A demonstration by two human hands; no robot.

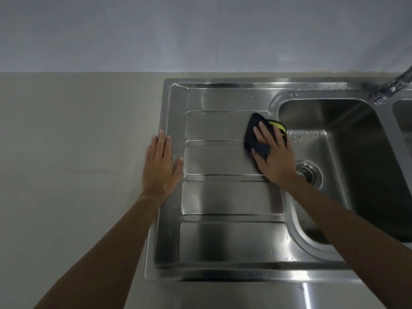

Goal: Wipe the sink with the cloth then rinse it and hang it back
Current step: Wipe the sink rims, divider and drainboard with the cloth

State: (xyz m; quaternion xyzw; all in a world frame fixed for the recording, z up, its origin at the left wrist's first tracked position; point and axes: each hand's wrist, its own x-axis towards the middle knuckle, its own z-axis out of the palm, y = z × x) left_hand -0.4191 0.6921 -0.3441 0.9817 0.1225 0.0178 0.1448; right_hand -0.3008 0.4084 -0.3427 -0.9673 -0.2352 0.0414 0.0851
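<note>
**Wiping under way, rinse and hang-up yet to come**

From my seat at the remote end, I judged the job to be in its first part. The dark cloth (254, 132), with a yellow-green patch showing at its far right side, lay on the right edge of the draining board (223, 197), just beside the left rim of the basin (356, 163), in the far half of the sink (171, 230). The right hand (275, 157) was on top of it, its fingers (267, 133) spread out straight and pressing the cloth flat to the steel rather than curled round it. The left hand (160, 166) lay flat too, fingers straight and holding nothing, palm across the sink's left rim where it meets the counter (78, 175); I took it for a brace.

How much of the steel had been wiped I could not tell. Water drops showed along the far rim, on the basin floor near the drain (308, 172) and along the near rim, so I reckoned those parts were waiting their turn. The basin looked untouched to me, though that was a guess.

The tap (392, 88), at the far right corner, showed no water running, so the rinse was not begun. No hook or rail for the cloth was in view, and the hanging lay last of all.
</note>
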